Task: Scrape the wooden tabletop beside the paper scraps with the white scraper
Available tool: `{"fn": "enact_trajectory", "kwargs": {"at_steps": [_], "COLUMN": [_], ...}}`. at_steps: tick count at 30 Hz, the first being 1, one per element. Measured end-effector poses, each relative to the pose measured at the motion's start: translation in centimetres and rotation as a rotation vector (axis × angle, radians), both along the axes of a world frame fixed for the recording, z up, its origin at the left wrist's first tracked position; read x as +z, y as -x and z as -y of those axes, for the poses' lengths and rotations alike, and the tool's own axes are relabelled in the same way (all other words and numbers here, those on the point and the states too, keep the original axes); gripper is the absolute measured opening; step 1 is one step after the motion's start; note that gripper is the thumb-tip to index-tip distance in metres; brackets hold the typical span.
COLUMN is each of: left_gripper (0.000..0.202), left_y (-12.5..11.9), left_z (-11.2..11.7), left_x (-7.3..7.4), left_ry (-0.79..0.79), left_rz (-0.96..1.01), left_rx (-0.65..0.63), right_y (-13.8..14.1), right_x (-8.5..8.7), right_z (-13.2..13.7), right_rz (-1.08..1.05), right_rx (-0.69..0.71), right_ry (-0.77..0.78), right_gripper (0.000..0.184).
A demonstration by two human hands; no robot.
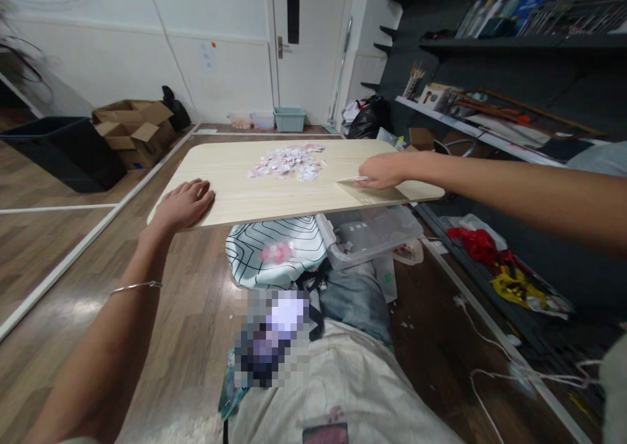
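A light wooden tabletop (220, 176) stretches before me, with a loose heap of small white and pinkish paper pieces (291, 162) near its middle. My left hand (183, 204) lies palm down on the tabletop's left near corner, fingers stretched out and holding nothing. On the right side, my right hand (385, 171) is closed around a thin pale card (351, 179), which points left toward the heap just at the wood surface. Part of the card is hidden by the fingers.
Under the tabletop sit a clear plastic bin (372, 232) and a white patterned cushion (274, 251). A blurred phone (272, 339) is by my lap. Dark shelves (490, 46) line the right; a black bin (63, 150) and cardboard boxes (137, 127) stand left.
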State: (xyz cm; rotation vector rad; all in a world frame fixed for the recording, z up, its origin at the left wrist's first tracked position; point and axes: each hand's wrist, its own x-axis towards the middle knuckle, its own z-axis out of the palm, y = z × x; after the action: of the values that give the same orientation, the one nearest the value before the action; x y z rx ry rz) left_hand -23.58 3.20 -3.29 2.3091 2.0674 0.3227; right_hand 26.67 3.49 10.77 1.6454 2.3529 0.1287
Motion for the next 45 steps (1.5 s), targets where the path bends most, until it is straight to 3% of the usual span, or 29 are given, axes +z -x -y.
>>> {"fn": "enact_trajectory", "kwargs": {"at_steps": [5,11,17,22,28,35,41,45], "left_gripper": [0.077,0.077,0.075,0.071,0.07,0.066,0.069,0.066], "left_y": [-0.1,-0.2,-0.1,-0.3,-0.5,-0.3,-0.4,-0.4], "left_z": [0.0,0.0,-0.1,0.0,0.0,-0.2,-0.1,0.0], "left_x": [-0.3,-0.2,-0.4,-0.4,-0.5,-0.6,-0.4,-0.5], "left_ry": [-0.008,-0.021,-0.027,-0.058,-0.061,-0.062,-0.053,-0.055], "left_rz": [0.014,0.019,0.019,0.03,0.028,0.042,0.03,0.036], "left_rx": [0.006,0.024,0.028,0.017,0.018,0.021,0.017,0.02], "right_y": [0.6,1.5,3.9,5.7,5.5,4.3,2.6,0.7], "right_x": [0.7,1.9,2.7,3.8,3.1,1.4,0.6,0.2], "right_z": [0.3,0.6,0.2,-1.6,-5.4,-7.2,-7.1,-6.9], "right_rz": [0.26,0.377,0.217,-0.068,-0.392,-0.232,-0.274,-0.567], "right_rx": [0.241,0.368,0.344,0.339,0.153,0.007,0.048,-0.238], "right_ry": [0.002,0.017,0.012,0.03,0.049,0.136,0.195,0.352], "right_gripper": [0.05,0.056,0.052,0.038,0.037,0.034,0.03,0.026]}}
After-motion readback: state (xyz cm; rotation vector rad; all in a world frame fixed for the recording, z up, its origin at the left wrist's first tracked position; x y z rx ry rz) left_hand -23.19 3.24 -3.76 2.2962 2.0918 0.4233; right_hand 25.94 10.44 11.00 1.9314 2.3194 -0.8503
